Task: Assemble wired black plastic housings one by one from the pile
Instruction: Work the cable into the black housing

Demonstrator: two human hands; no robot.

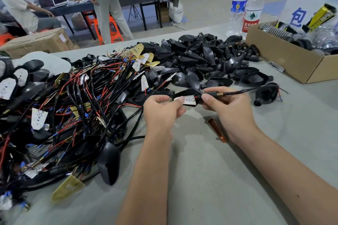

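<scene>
Your grey tabletop (210, 179) carries a tangled pile of wired housings (64, 107) at left and bare black shells (206, 60) beyond. A cardboard box (285, 60) sits far right. Above the tabletop's middle, your left hand (161, 111) pinches the small circuit board (189, 100), while your right hand's (230, 109) fingers curl round the black wired housing (203, 96).

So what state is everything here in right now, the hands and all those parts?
Left hand: pinches the white LED board.
Right hand: grips the black wired housing.
Amber lens: lies loose on the table.
Wired pile: tangled.
Empty housings: heaped.
Water bottles: upright, capped.
Cardboard box: open, full.
</scene>
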